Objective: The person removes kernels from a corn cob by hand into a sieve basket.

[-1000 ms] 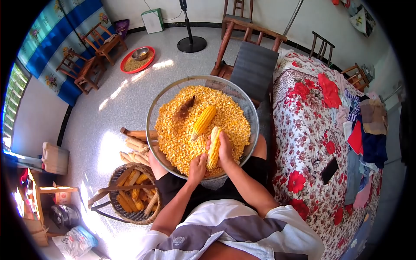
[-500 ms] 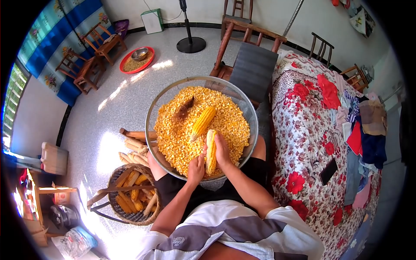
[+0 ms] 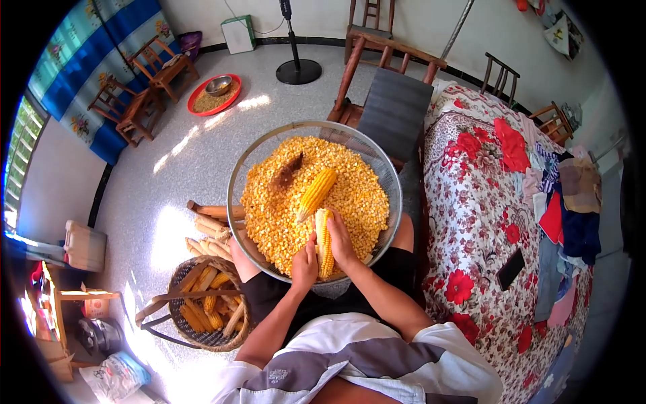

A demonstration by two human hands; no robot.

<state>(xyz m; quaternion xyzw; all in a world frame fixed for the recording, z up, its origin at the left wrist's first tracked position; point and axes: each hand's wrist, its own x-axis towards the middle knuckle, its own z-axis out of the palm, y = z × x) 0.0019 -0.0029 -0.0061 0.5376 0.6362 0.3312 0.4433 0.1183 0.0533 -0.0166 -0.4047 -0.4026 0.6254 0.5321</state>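
Observation:
A partly stripped ear of corn [image 3: 324,244] stands nearly lengthwise between my hands, over the near part of a wide mesh sieve [image 3: 237,161]. Wrapped around its right side is my right hand [image 3: 342,241]. My left hand [image 3: 305,264] is closed, its fingers and thumb pressed against the ear's left side. Loose yellow kernels [image 3: 282,222] fill the sieve, which rests on my lap. A second, fuller ear of corn [image 3: 316,194] lies on the kernels just beyond my hands. Farther back is a dark brown pointed piece [image 3: 288,172], its kind unclear.
To my left stands a wicker basket [image 3: 243,323] with ears and cobs in it. Bare cobs [image 3: 210,246] lie on the floor beyond it. A chair [image 3: 393,101] is ahead, and a bed with a floral cover [image 3: 464,222] runs along my right.
Both hands and the ear between them have shifted slightly. My left fingers sit a little higher along the ear. The sieve and the second ear look nearly unchanged.

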